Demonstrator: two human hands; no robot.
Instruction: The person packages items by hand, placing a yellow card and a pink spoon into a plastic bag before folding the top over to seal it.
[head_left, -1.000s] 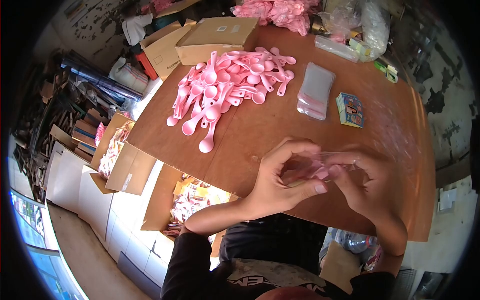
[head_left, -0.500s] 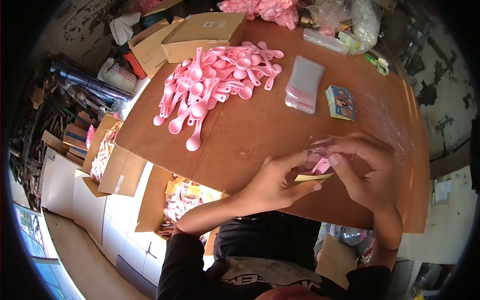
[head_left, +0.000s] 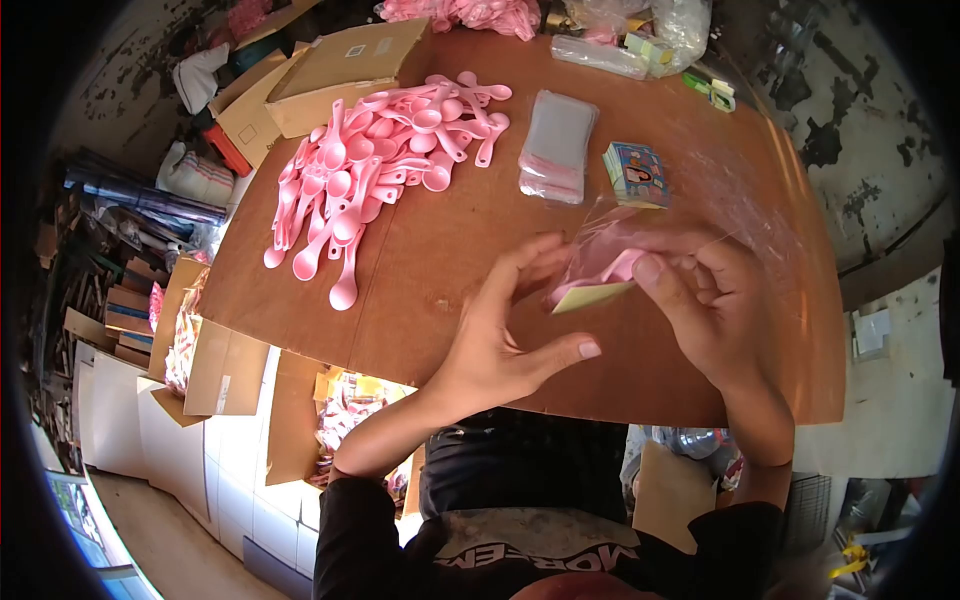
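Note:
Between the fingertips of my right hand [head_left: 708, 305] is a clear plastic bag with a pink spoon [head_left: 622, 266] and a pale yellow card [head_left: 592, 296] in it. My right hand is closed on this packet near its right end. Beside the packet's left end, my left hand [head_left: 500, 345] is open, thumb and fingers spread wide apart. Beyond my hands lie a stack of printed cards [head_left: 636, 175] and a pile of flat clear bags [head_left: 558, 145]. A large heap of pink spoons [head_left: 385, 150] covers the table's left part.
The brown table [head_left: 450, 300] fills the middle. A cardboard box [head_left: 350, 75] stands at its back left. Clear wrap [head_left: 600, 56] and a green tool [head_left: 710, 92] lie at the back right. An open box of filled packets [head_left: 345, 410] sits below the table's front edge.
My left hand has let go of the packet and opened, moving a little left. My right hand still holds the packet. The whole view has shifted slightly.

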